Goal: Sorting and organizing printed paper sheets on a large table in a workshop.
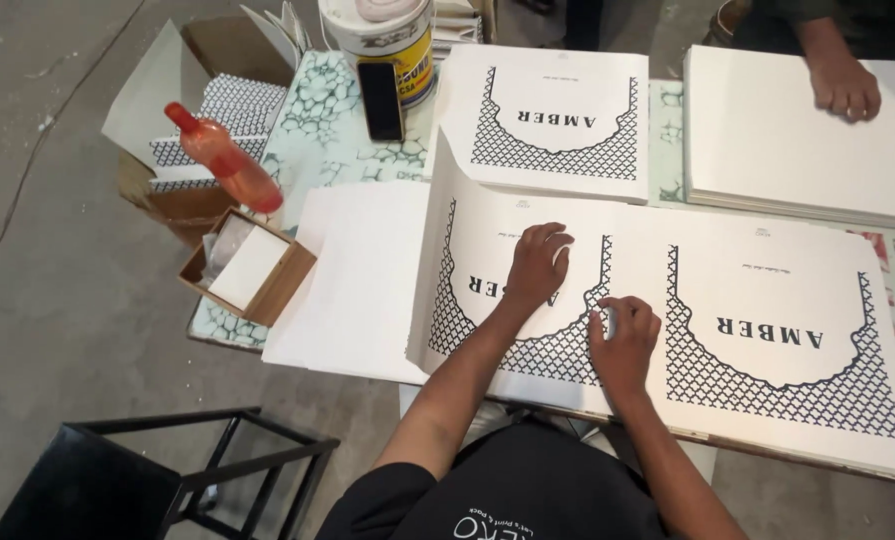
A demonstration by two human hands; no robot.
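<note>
1. An orange spray bottle (pixel 225 160) and a small cardboard box (pixel 248 267) are lying well to the left of the left hand (pixel 537 264).
2. The left hand is pressing flat, fingers spread, on the top printed sheet (pixel 667 300) of a stack.
3. The right hand (pixel 622 340), just beside it, is resting on the same sheet with its fingers curled, holding nothing.
4. Another person's hand (pixel 844 85) is lying on a blank white stack (pixel 767 140) far beyond the right hand.

Black short-sleeved shirt, white lettering, seemingly partly cut off.

Even daylight, soft shadows, sharp focus
</note>
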